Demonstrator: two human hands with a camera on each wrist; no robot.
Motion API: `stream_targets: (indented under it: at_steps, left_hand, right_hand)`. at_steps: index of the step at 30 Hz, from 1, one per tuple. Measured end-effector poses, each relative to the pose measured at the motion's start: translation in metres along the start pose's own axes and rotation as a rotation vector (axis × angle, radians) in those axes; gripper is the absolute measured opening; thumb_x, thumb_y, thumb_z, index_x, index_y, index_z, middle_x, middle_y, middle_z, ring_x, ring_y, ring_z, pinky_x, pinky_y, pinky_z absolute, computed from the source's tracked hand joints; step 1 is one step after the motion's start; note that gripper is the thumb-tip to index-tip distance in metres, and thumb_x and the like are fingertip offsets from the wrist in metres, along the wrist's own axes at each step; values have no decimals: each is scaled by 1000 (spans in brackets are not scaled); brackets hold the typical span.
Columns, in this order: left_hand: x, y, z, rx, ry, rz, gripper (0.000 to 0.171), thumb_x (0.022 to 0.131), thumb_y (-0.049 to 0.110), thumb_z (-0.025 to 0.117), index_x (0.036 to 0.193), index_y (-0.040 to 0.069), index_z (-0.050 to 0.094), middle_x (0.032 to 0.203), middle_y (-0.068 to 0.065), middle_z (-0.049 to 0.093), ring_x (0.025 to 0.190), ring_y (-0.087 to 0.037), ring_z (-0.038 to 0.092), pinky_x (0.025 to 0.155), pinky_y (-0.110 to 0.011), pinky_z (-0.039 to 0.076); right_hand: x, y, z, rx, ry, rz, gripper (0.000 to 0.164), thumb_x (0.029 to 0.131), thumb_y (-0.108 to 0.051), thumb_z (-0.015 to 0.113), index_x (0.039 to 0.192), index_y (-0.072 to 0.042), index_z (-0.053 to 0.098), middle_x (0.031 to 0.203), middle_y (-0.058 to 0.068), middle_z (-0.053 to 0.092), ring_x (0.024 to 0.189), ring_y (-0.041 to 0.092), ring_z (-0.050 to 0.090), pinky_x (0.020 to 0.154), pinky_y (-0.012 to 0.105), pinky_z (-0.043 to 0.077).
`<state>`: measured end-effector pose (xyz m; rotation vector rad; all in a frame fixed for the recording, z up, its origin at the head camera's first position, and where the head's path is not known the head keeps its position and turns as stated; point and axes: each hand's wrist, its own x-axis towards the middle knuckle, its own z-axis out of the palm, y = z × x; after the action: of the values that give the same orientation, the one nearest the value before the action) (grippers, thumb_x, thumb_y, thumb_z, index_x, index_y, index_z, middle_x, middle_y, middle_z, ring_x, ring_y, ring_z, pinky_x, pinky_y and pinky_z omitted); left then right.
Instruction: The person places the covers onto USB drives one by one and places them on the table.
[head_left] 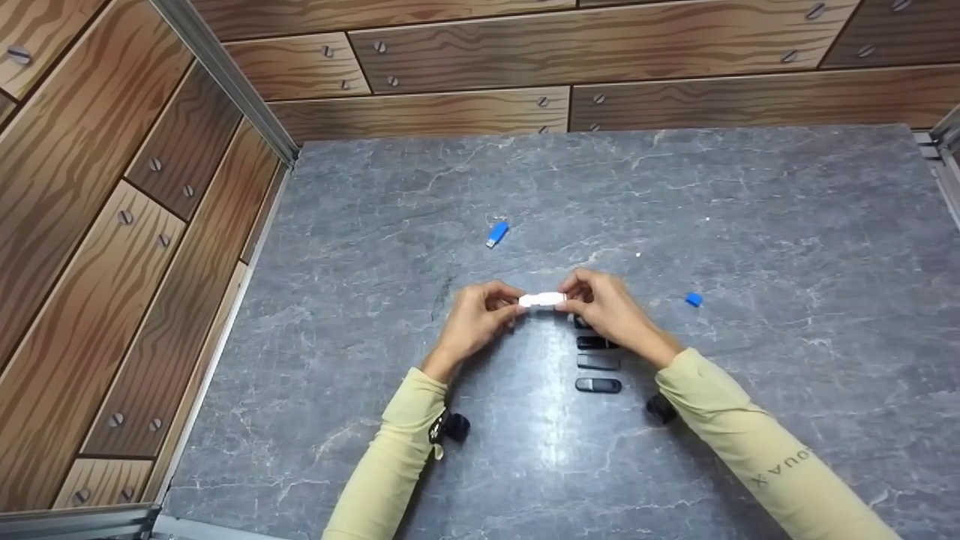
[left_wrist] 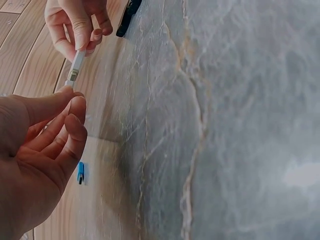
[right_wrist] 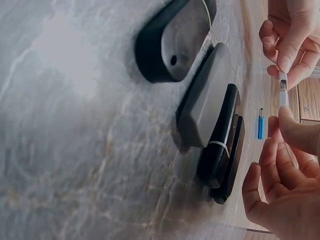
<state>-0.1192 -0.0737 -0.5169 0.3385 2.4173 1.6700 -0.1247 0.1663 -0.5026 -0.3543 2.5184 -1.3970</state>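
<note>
A white USB flash drive (head_left: pixel 543 300) is held up between my two hands over the table. My left hand (head_left: pixel 480 311) pinches its left end with thumb and fingers. From the other side, my right hand (head_left: pixel 604 304) pinches the right end. In the left wrist view, the metal connector (left_wrist: pixel 73 76) shows at a gap between the two white parts. The right wrist view has the white drive body (right_wrist: pixel 283 97) between the thumb and fingers of my right hand. Fingertips hide both ends.
Several dark flash drives (head_left: pixel 598 385) lie in a row below my right hand, partly covered by it. A blue flash drive (head_left: pixel 497 234) with bare connector lies farther back, a blue cap (head_left: pixel 694 299) to the right. Wood-patterned walls (head_left: pixel 465 56) border the grey table (head_left: pixel 337 225).
</note>
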Motion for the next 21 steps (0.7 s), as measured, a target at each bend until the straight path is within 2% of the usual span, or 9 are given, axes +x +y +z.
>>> stream_targets:
  at_steps: [12, 16, 21]
  left_hand:
    - [1, 3, 2, 20, -16, -11, 20, 92, 2, 78, 112, -1, 77, 93, -20, 79, 65, -18, 67, 55, -18, 53]
    - [1, 3, 4, 26, -17, -3, 20, 92, 1, 78, 111, -2, 77, 91, -20, 79, 64, -15, 65, 55, -17, 51]
    - [1, 3, 6, 27, -15, -16, 20, 92, 1, 78, 111, -3, 77, 87, -21, 77, 62, -9, 61, 55, -16, 50]
  right_hand:
    - [0, 1, 4, 24, 8, -21, 18, 92, -6, 79, 106, 1, 71, 97, 20, 77, 77, 16, 66, 64, 17, 52]
    - [-1, 2, 5, 19, 3, -23, 18, 92, -6, 79, 106, 1, 72, 99, 20, 77, 77, 10, 63, 66, 16, 51]
    - [-2, -1, 7, -5, 5, -22, 17, 93, -5, 78, 106, 2, 72, 98, 20, 78, 76, 10, 61, 63, 17, 50]
